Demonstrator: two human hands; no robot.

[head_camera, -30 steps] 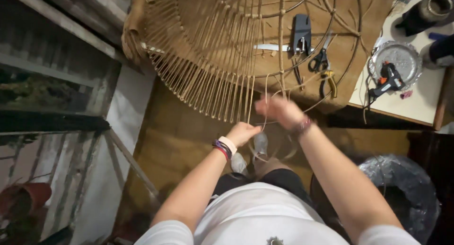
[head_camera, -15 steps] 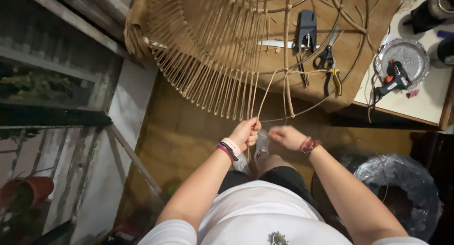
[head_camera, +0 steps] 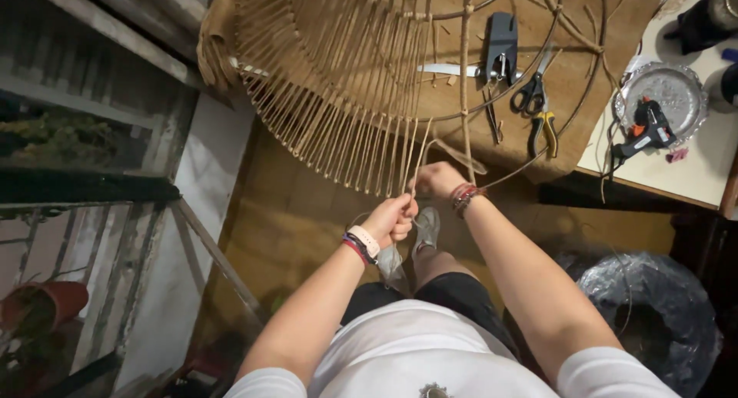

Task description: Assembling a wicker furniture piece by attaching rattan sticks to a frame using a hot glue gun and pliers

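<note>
Balcony corner: tiled floor below, railing at left of frame. Round wire frame wrapped in tan cord fills the upper centre, lying over a brown desk. Loose cord strand hangs at the frame's lower rim. Left hand fisted around the strand just below the rim; right hand closed on it at the rim. Judgement: keep tension even, seat each wrap tight against its neighbour. Scissors, pliers and glue gun sit upper right.

I see tan cord strung in stripes across the wire frame; right of that frame, yellow-handled pliers, a silver tray.
</note>
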